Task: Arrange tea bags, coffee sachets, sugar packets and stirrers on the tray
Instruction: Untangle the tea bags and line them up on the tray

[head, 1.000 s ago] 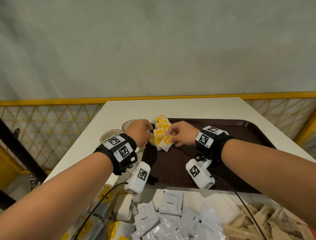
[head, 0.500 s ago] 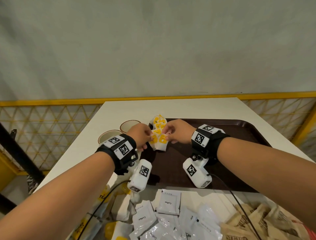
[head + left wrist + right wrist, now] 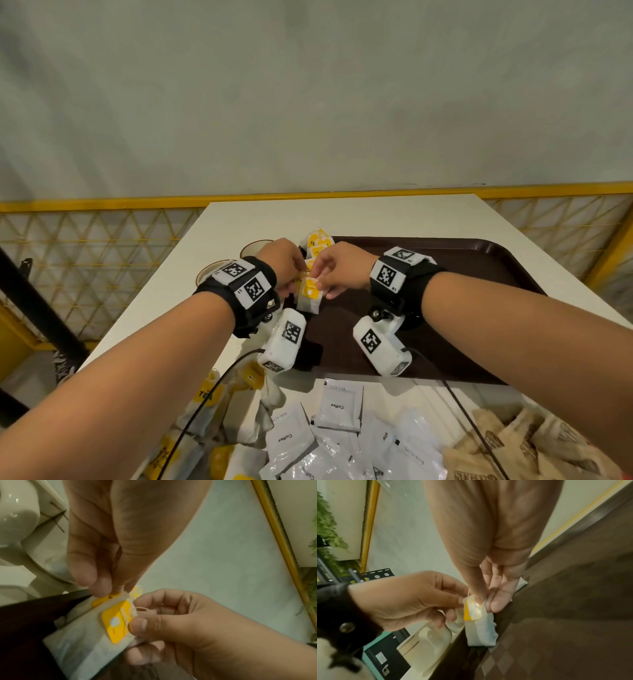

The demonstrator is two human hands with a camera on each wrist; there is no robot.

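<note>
A white tea bag (image 3: 307, 298) with a yellow tag (image 3: 116, 622) hangs just above the left edge of the dark brown tray (image 3: 479, 260). Both hands pinch its top. My left hand (image 3: 298, 279) grips the upper edge from the left, where a second yellow tag (image 3: 102, 599) shows behind. My right hand (image 3: 320, 282) pinches the tag side between thumb and forefinger (image 3: 139, 623). In the right wrist view the bag (image 3: 479, 631) dangles below both sets of fingers. More tea bags (image 3: 317, 241) lie at the tray's back-left corner.
Two pale cups (image 3: 253, 245) (image 3: 209, 270) stand on the white table left of the tray. Near me lie heaps of loose tea bags (image 3: 212, 394), white coffee sachets (image 3: 337, 407) and brown sugar packets (image 3: 513, 445). A yellow mesh railing borders the table.
Both hands were on the row of tea bags on the tray. They have drawn together and lifted a tea bag, which now hangs between them.
</note>
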